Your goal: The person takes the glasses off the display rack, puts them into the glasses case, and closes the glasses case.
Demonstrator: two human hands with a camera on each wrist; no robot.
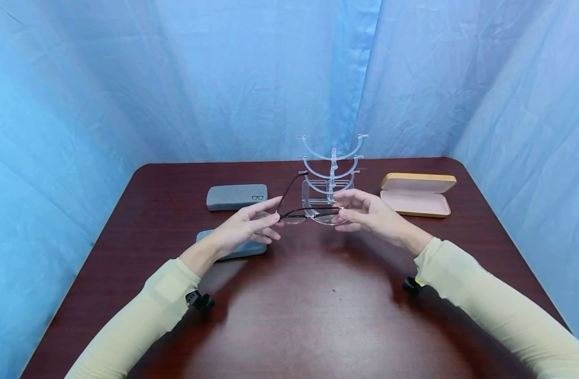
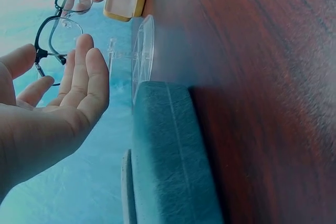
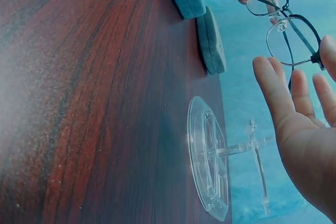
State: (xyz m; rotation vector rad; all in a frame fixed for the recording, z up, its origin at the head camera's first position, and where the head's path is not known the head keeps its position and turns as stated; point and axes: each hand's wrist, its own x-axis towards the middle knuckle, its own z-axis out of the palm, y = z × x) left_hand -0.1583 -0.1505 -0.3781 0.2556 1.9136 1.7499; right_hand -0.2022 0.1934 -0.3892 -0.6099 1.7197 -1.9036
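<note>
A pair of eyeglasses [image 1: 310,215] with a dark upper rim and clear lenses is held above the table by both hands. My left hand [image 1: 244,226] pinches the left end of the frame between thumb and forefinger, its other fingers spread below. One dark temple arm [image 1: 291,190] sticks out away from me on that side. At the right end, my right hand [image 1: 372,216] pinches the frame near the hinge; the other temple seems to lie behind the lenses. Just beyond the glasses stands a clear plastic eyeglass stand [image 1: 333,176] with several curved bars, partly hidden by the right hand.
A grey glasses case [image 1: 235,196] lies closed at the back left. Nearer, a teal case [image 1: 244,249] sits partly under the left hand. At the right, a yellow case [image 1: 417,195] stands open, showing a pink lining. Blue curtains surround the dark red wooden table [image 1: 318,316].
</note>
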